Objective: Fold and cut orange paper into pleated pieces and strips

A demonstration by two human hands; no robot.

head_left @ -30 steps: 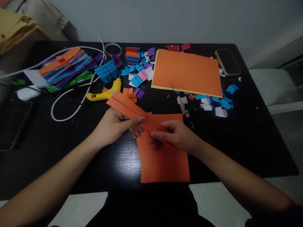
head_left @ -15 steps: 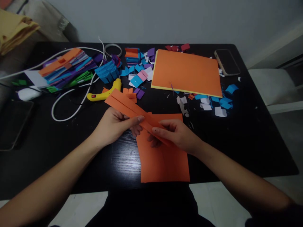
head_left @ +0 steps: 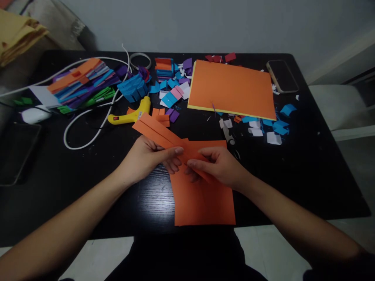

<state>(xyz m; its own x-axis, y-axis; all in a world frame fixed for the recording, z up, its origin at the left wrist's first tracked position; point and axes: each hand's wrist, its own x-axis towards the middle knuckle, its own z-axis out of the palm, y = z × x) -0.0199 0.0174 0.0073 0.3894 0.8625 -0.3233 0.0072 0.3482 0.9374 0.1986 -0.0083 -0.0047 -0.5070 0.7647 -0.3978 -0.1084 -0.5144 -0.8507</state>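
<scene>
A folded strip of orange paper point(head_left: 156, 130) slants between my hands, with crease lines along its length. My left hand point(head_left: 152, 156) grips its middle, thumb on top and fingers beneath. Farther down the strip, my right hand point(head_left: 218, 166) pinches the lower right end between thumb and fingers. Under the strip, orange paper sheets point(head_left: 205, 203) lie on the table near its front edge, partly covered by my hands.
On the black table point(head_left: 117, 203) lie a yellow glue gun point(head_left: 131, 115), a white cable point(head_left: 68, 136), folded paper strips point(head_left: 84, 82), scissors point(head_left: 230, 138), a large orange sheet stack point(head_left: 231, 89) and a phone point(head_left: 283, 76). Small paper pieces point(head_left: 170, 97) are scattered at the back.
My left hand has slid slightly right along the strip, its thumb nearer my right hand. The strip's upper end has shifted a little right and down.
</scene>
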